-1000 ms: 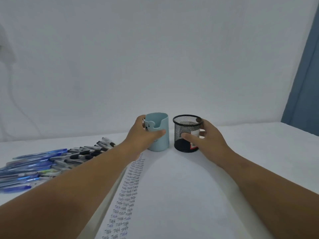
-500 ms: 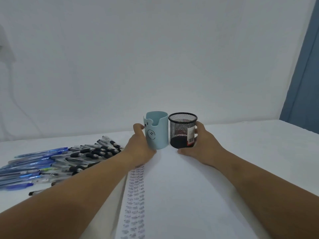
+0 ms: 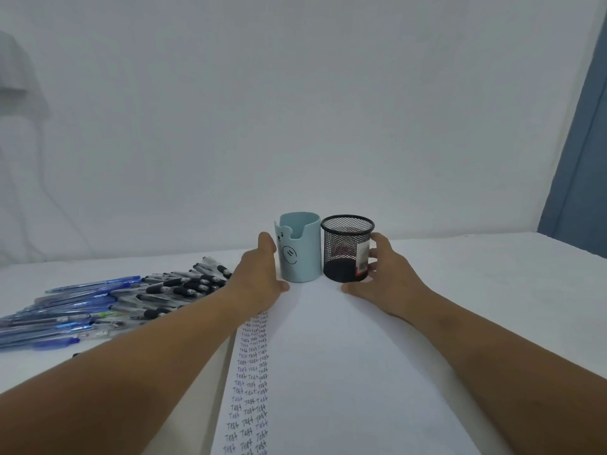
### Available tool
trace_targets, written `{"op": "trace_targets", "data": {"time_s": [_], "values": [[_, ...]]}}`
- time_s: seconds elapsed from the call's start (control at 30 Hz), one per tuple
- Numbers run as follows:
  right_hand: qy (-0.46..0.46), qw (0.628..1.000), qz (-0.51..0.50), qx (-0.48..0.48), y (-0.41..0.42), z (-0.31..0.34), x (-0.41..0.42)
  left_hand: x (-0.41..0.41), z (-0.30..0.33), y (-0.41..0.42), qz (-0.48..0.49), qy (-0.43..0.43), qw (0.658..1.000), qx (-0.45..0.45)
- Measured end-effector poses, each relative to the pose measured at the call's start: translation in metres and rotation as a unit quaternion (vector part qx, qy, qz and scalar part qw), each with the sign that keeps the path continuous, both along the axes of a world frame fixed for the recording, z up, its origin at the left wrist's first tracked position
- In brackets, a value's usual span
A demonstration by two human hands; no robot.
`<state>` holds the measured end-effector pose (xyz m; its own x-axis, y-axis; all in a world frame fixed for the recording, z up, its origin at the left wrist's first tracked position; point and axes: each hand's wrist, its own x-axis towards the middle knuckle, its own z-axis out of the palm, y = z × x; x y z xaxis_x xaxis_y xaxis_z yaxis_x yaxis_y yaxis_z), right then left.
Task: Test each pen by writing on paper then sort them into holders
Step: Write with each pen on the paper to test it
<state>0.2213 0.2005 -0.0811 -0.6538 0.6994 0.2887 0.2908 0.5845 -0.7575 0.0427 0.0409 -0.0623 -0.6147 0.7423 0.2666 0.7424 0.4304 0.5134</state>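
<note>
left hand [image 3: 259, 277] covers the left wall of the blue holder [image 3: 300, 252], its fingers out of sight behind it; right hand [image 3: 386, 277] hides the right side of the mesh holder [image 3: 347, 252], can't tell if the fingers touch it; label [image 3: 363, 257] print too small to read; paper [image 3: 328, 372] cut off by the bottom frame edge, its left edge partly under the left forearm; pen pile [image 3: 108, 303] at the surface's left edge cut by the frame, count unclear; both arms cut off at the bottom
</note>
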Motion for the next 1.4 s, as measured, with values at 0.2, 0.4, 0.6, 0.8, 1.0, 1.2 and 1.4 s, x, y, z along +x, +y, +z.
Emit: {"op": "trace_targets", "data": {"time_s": [0.2, 0.4, 0.6, 0.8, 1.0, 1.2, 1.4], "values": [[-0.007, 1.0, -0.026, 0.005, -0.013, 0.005, -0.002, -0.005, -0.001, -0.006, -0.025, 0.049, 0.998, 0.016], [0.201, 0.95, -0.072, 0.228, -0.042, 0.022, 0.003, -0.005, 0.035, -0.046, -0.083, 0.053, 0.985, 0.145], [0.083, 0.958, 0.154, 0.226, -0.108, 0.038, -0.023, -0.041, 0.044, -0.147, -0.151, 0.075, 0.985, 0.031], [-0.091, 0.954, 0.237, 0.16, -0.15, 0.043, -0.08, -0.081, 0.013, -0.21, -0.169, 0.092, 0.978, -0.086], [-0.149, 0.968, 0.184, 0.083, -0.153, 0.05, -0.142, -0.088, 0.002, -0.219, -0.16, 0.049, 0.985, -0.035], [-0.253, 0.95, 0.167, 0.074, -0.146, 0.056, -0.185, -0.086, -0.006, -0.22, -0.15, 0.087, 0.985, -0.015], [-0.202, 0.959, 0.189, 0.061, -0.138, 0.05, -0.206, -0.091, -0.017, -0.209, -0.127, 0.191, 0.97, -0.084]]}}
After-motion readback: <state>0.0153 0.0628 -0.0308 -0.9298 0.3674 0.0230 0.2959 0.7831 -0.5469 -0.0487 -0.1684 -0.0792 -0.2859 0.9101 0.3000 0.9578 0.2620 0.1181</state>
